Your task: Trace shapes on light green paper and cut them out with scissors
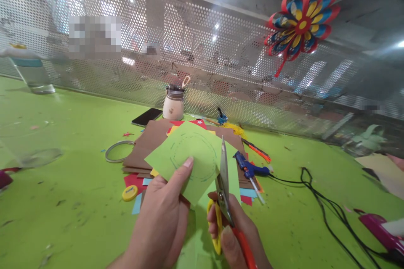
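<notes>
My left hand (168, 210) is closed on a square of light green paper (202, 143), thumb on top and fingers beneath. A broken circle is drawn on the paper in darker green. In my right hand (236, 231) are scissors (223, 180) with one yellow and one red handle. Their blades point up and stand apart at the paper's right edge; whether they have cut into it I cannot tell. Under the paper lies a stack of brown cardboard (145, 147), with red, blue and yellow paper pieces showing around it.
A blue glue gun (249, 167) lies right of the stack, its black cord trailing right. A white bottle (173, 105), a phone (147, 116) and a tape ring (109, 153) are behind and left. A paper flower (302, 25) hangs by the perforated screen.
</notes>
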The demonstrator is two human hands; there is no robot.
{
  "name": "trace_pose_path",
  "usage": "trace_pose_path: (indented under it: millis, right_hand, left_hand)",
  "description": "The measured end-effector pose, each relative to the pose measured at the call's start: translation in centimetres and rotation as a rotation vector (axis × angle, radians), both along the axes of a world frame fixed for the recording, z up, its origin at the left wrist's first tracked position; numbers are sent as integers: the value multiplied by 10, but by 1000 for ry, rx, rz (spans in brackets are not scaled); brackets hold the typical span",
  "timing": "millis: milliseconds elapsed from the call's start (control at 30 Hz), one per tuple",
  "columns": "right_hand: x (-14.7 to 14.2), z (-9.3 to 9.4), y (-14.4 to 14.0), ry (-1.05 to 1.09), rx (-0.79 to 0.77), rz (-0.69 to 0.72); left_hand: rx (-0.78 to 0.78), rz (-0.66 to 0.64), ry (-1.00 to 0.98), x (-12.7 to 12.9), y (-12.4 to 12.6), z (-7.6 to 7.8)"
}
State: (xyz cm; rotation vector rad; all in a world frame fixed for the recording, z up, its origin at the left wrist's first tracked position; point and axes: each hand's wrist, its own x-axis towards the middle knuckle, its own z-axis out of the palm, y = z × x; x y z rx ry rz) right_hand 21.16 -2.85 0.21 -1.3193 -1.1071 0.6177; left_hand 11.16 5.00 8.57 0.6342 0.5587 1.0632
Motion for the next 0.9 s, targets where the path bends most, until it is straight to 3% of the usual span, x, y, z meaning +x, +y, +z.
trace_pose_path:
  millis: [500, 900]
  right_hand:
    - [0, -3, -1, 41, -84, 0]
    - [-1, -6, 1, 58, -139, -72]
  left_hand:
    - [-48, -31, -66, -1, 2, -1]
    - [-62, 26, 33, 0, 1, 5]
